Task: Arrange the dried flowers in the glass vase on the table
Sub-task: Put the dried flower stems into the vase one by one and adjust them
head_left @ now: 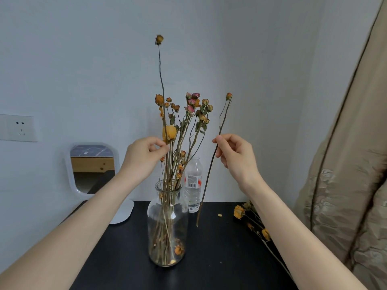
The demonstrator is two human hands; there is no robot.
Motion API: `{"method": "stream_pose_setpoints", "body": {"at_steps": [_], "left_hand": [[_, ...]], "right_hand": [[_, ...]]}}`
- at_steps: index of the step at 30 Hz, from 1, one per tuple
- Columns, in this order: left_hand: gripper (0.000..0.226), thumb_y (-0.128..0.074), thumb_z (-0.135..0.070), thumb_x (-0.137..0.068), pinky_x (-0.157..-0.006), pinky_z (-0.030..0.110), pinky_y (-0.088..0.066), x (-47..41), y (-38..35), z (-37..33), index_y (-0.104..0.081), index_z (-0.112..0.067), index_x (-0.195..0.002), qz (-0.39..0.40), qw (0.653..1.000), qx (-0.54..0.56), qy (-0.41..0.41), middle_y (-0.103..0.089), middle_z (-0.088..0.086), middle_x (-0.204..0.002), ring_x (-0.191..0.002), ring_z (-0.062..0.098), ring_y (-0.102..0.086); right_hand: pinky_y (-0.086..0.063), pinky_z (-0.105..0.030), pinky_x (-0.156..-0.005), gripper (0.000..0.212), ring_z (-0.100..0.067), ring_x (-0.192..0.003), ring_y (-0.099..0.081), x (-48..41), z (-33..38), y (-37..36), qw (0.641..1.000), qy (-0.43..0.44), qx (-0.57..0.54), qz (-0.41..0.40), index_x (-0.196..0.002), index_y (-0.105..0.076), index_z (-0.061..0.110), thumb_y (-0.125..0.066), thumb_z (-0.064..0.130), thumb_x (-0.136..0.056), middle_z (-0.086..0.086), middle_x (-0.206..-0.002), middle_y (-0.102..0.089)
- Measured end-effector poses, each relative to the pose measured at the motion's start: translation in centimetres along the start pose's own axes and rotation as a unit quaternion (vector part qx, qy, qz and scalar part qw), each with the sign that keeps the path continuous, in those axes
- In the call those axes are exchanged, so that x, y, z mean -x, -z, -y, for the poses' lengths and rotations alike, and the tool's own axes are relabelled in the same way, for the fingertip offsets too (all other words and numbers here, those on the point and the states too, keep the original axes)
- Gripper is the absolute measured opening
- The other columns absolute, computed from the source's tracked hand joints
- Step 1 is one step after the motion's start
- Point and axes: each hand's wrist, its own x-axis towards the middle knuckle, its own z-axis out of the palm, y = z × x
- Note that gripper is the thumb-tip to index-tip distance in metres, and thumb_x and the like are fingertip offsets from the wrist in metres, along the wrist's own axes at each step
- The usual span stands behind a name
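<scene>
A clear glass vase [167,225] stands on the black table [219,258], holding several dried flowers [188,114] in orange, yellow and pink. My left hand [144,158] pinches a very tall thin stem [160,76] whose lower end sits in the vase, just beside a big yellow bloom [169,132]. My right hand [236,153] holds a separate long stem [209,174] with a small orange bud at its top, hanging in the air to the right of the vase, its lower end above the table.
A plastic water bottle [193,185] stands behind the vase. More dried flowers [251,222] lie on the table at the right, partly under my right forearm. A white-framed mirror [92,166] stands at the left, a beige curtain [345,185] hangs at the right.
</scene>
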Motion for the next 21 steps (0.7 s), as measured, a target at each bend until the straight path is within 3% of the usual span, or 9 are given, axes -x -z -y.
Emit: {"method": "stream_pose_setpoints", "body": {"at_steps": [3, 6, 9, 13, 16, 19, 21], "left_hand": [[0.011, -0.064, -0.025, -0.085, -0.058, 0.018, -0.036, 0.6, -0.3, 0.9, -0.067, -0.025, -0.074, 0.030, 0.999, -0.037, 0.007, -0.048, -0.007, -0.053, -0.057, 0.006, -0.048], [0.009, -0.066, -0.024, -0.083, -0.069, 0.022, -0.040, 1.0, -0.6, 1.6, -0.070, -0.021, -0.076, 0.068, 0.996, -0.058, 0.023, -0.044, -0.014, -0.049, -0.058, 0.004, -0.049], [0.009, -0.067, -0.024, -0.083, -0.062, 0.019, -0.036, 1.2, -0.9, 2.1, -0.069, -0.021, -0.074, 0.110, 0.989, -0.096, 0.026, -0.047, -0.017, -0.056, -0.058, 0.001, -0.046], [0.009, -0.067, -0.023, -0.082, -0.077, 0.027, -0.042, 1.5, -1.3, 2.7, -0.071, -0.020, -0.074, 0.168, 0.976, -0.118, 0.068, -0.060, -0.008, -0.075, -0.075, 0.007, -0.054], [0.009, -0.067, -0.020, -0.081, -0.077, 0.029, -0.045, 1.8, -1.5, 2.9, -0.075, -0.016, -0.077, 0.197, 0.968, -0.128, 0.089, -0.067, -0.003, -0.078, -0.079, 0.011, -0.059], [0.011, -0.066, -0.021, -0.082, -0.074, 0.026, -0.045, 2.3, -1.3, 3.0, -0.076, -0.016, -0.082, 0.196, 0.967, -0.127, 0.098, -0.068, -0.003, -0.080, -0.077, 0.007, -0.059], [0.010, -0.063, -0.026, -0.083, -0.064, 0.023, -0.042, 2.9, -1.1, 3.1, -0.071, -0.022, -0.077, 0.144, 0.978, -0.119, 0.094, -0.064, -0.010, -0.075, -0.074, 0.003, -0.056]], "right_hand": [[-0.036, -0.009, -0.043, 0.019, 0.003, -0.043, -0.045, 0.0, -0.3, -0.2, 1.000, -0.007, 0.001, 0.000, -0.083, -0.064, 0.019, -0.050, 0.021, -0.095, 0.007, -0.056, -0.054], [-0.035, -0.009, -0.043, 0.019, 0.002, -0.043, -0.044, -0.1, -0.4, -0.4, 1.000, -0.011, -0.003, -0.001, -0.083, -0.064, 0.019, -0.050, 0.021, -0.095, 0.006, -0.056, -0.053], [-0.035, -0.009, -0.043, 0.018, 0.002, -0.043, -0.044, -0.1, -0.6, -0.7, 1.000, -0.012, 0.000, 0.001, -0.084, -0.064, 0.019, -0.050, 0.021, -0.095, 0.005, -0.057, -0.053], [-0.036, -0.008, -0.043, 0.018, 0.002, -0.044, -0.045, 0.1, -0.8, -1.0, 1.000, -0.012, 0.001, 0.003, -0.085, -0.064, 0.020, -0.050, 0.021, -0.095, 0.005, -0.058, -0.053], [-0.036, -0.008, -0.043, 0.017, 0.002, -0.044, -0.046, 0.2, -1.0, -1.1, 1.000, -0.016, 0.001, 0.004, -0.085, -0.064, 0.019, -0.050, 0.020, -0.095, 0.005, -0.058, -0.053], [-0.036, -0.008, -0.043, 0.017, 0.002, -0.043, -0.045, 0.2, -1.1, -1.2, 1.000, -0.020, 0.000, 0.003, -0.084, -0.063, 0.020, -0.050, 0.021, -0.095, 0.005, -0.058, -0.053], [-0.036, -0.009, -0.043, 0.018, 0.002, -0.043, -0.045, 0.2, -1.1, -1.2, 1.000, -0.020, -0.002, -0.001, -0.084, -0.063, 0.020, -0.049, 0.022, -0.096, 0.004, -0.059, -0.053]]}}
